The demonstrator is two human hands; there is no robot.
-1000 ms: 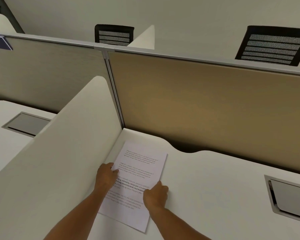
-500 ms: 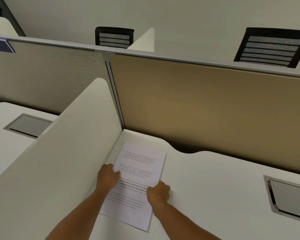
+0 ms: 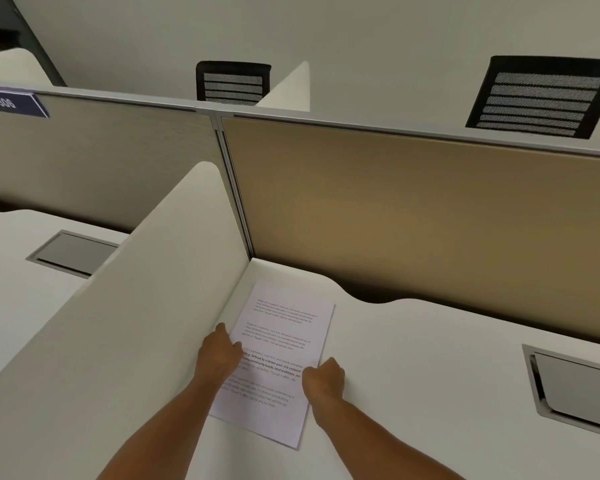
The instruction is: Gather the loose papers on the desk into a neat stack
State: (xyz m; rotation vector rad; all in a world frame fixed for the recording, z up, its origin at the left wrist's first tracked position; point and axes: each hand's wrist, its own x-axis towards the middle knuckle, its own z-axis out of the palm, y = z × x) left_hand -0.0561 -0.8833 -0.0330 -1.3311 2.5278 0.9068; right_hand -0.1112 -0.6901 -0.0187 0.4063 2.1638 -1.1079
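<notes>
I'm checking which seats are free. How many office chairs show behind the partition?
2. One chair stands behind the partition left of centre; the other chair is at the far right. Only their black mesh backrests show, and more may be hidden behind the partition.

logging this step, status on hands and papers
Left hand curled at the papers' left edge, right hand curled at the right edge. Papers flat on the desk beside the side divider. Nothing in the way.
</notes>
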